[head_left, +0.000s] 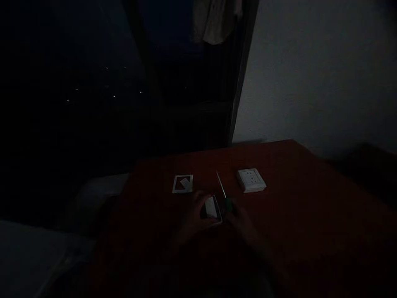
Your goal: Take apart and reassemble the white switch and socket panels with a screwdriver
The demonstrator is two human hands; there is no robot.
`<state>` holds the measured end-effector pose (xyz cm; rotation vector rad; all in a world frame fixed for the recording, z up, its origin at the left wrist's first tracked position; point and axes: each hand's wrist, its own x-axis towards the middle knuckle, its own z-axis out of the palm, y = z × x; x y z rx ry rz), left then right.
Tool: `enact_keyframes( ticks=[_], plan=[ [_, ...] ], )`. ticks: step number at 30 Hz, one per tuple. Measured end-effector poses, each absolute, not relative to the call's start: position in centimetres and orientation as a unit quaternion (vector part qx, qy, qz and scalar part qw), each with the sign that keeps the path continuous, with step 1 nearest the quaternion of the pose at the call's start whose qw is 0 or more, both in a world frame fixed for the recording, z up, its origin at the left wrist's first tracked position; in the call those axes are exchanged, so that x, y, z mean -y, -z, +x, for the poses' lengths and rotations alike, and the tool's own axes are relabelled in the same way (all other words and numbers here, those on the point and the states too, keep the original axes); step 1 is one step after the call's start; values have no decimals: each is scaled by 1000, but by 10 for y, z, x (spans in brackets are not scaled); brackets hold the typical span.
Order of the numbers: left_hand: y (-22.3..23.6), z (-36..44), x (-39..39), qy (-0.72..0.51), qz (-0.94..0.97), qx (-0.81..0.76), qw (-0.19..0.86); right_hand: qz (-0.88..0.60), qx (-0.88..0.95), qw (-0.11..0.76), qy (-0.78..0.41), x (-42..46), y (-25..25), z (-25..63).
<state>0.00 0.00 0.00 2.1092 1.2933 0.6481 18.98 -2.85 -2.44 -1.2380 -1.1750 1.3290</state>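
Note:
In very dim light, my left hand grips a small white-and-dark rectangular part, thumb at its near edge and fingers at its far edge. It looks like a piece of a wall switch or socket, but its details are lost in the dark. Just to the right, my right hand is closed around the green handle of a screwdriver, whose metal shaft points away from me. Beyond my left hand lies a white square frame with a small pale piece inside its outline.
A white wall socket in a box-like form lies on the reddish-brown table, right of the screwdriver. A pale wall rises behind the table. At the left is a dark window with small lights; cloth hangs at the top.

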Motion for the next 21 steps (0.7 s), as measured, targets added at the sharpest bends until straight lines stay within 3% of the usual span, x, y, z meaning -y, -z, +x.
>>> enact_keyframes(
  ticks=[9,21],
  plan=[
    [0,-9,6,-288,756,-520,274,-532,482,441,-538,26,29,184],
    [12,7,16,-329,704,-553,300,-570,541,434,-439,17,26,176]
  ],
)
